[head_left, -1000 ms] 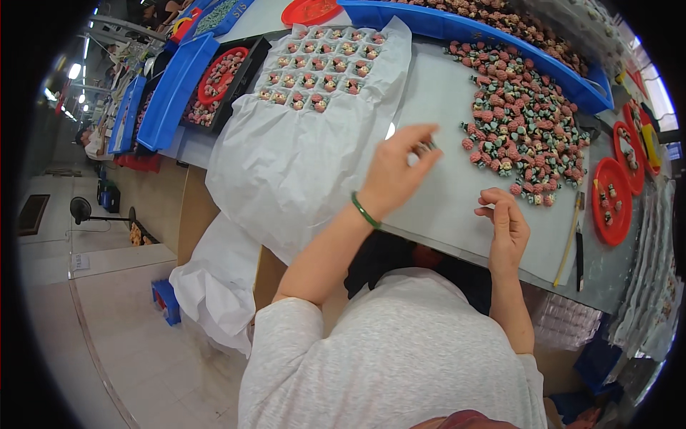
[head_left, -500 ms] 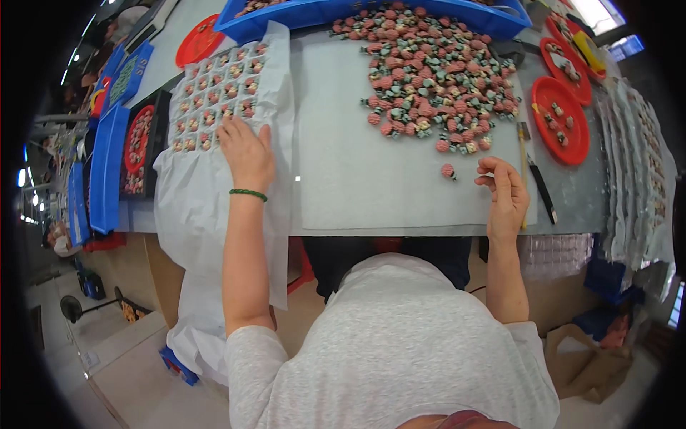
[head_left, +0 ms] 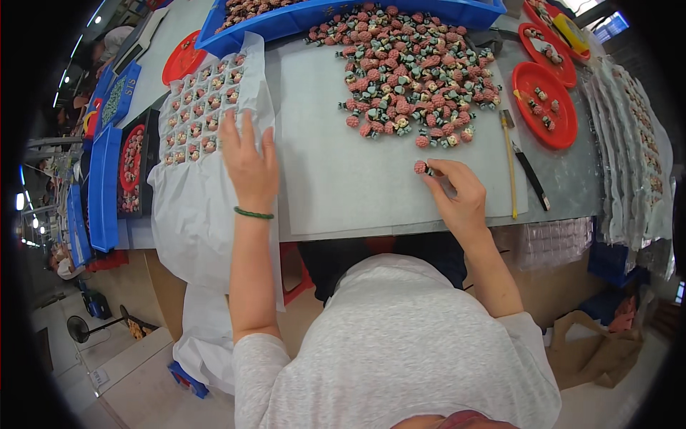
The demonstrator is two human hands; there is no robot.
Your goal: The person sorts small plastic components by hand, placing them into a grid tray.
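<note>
Between its thumb and fingertips my right hand pinches a small figurine with a knobbly pink top and dark, greyish-green lower part. It is just below a large pile of similar figurines on a white sheet. My left hand, with a green cord bracelet at the wrist, is open with fingers spread and holds nothing. Its fingertips are beside the lower right corner of a white compartment tray, whose cells hold figurines. Thin white wrapping spreads under and below the tray.
A long blue bin stands behind the pile. At right lie a brush, a black-handled knife and a red plate with a few figurines. Stacked filled trays stand far right; a blue bin is left.
My right hand has moved left and picked up the lone figurine below the pile. My left hand has shifted slightly right, its fingers now spread wider. The view has shifted slightly.
</note>
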